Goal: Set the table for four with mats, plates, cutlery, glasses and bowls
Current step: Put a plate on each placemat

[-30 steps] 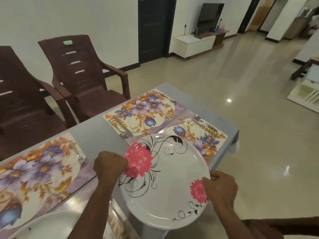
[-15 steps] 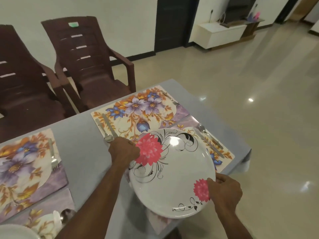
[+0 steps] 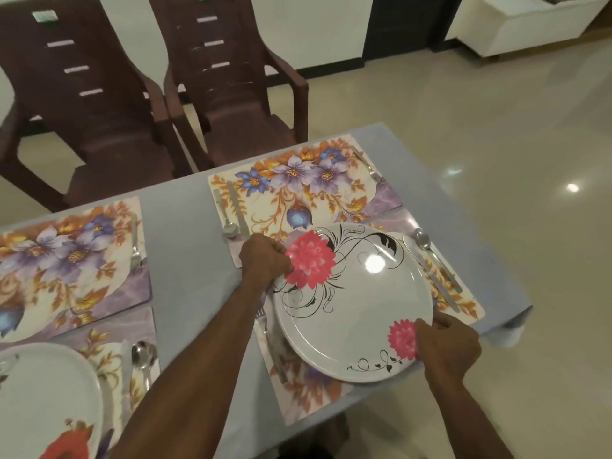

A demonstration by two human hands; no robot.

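Four floral mats [image 3: 308,190] and cutlery down, second plate [image 3: 354,303] pinched by left hand [image 3: 265,260] and right hand [image 3: 447,349] lower right; glasses, bowls absent.

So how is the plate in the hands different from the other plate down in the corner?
The held plate shows whole, with pink flowers and black swirls; the corner plate is cut off by the picture's edge and shows a red-orange flower. The left hand and right hand grip the held plate's rim over its mat; nobody touches the corner plate, which lies on its own mat. Both are white with flowers.
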